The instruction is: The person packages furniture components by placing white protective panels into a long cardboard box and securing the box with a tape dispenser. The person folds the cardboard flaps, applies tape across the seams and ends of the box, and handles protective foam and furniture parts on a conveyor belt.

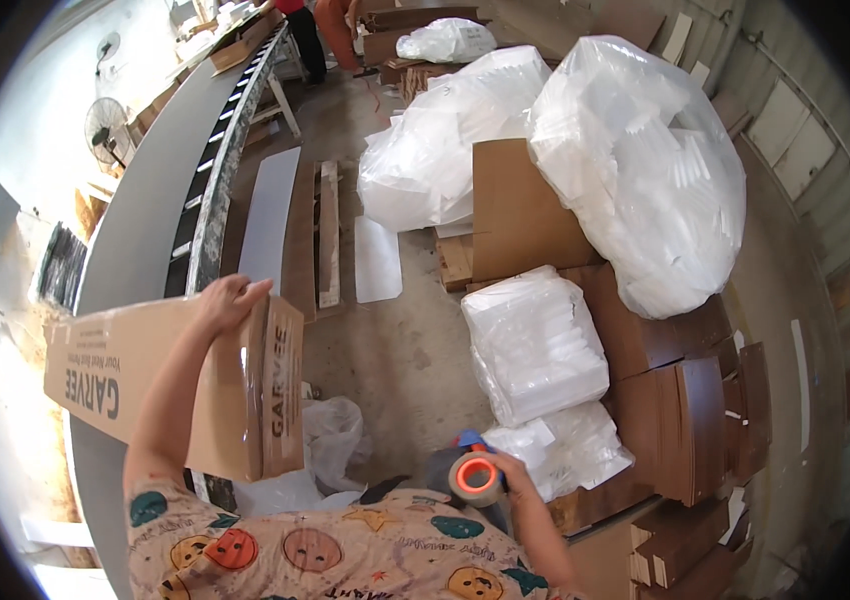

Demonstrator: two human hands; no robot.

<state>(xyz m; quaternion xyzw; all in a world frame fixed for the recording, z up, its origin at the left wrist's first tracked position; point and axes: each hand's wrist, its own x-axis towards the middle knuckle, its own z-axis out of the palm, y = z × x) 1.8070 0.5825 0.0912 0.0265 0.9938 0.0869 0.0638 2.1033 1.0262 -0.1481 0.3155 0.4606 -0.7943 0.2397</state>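
My left hand (pixel 228 301) grips the far top edge of a long brown cardboard box (pixel 175 385), sealed with clear tape along its right end. The box lies across the grey conveyor belt (pixel 140 220) at my left. My right hand (pixel 505 473) holds a tape dispenser (pixel 475 475) with an orange-cored roll of tape, low near my body. It hovers beside a clear bag of white foam pieces (pixel 535 345) resting on brown cartons.
Big clear bags of white foam (pixel 635 170) fill the right. Flat brown cartons (pixel 685 410) are stacked at lower right. A crumpled plastic bag (pixel 330 430) lies on the concrete floor. White boards and a wooden pallet (pixel 325 235) sit beside the conveyor. People stand far off (pixel 320 30). A fan (pixel 105 125) stands left.
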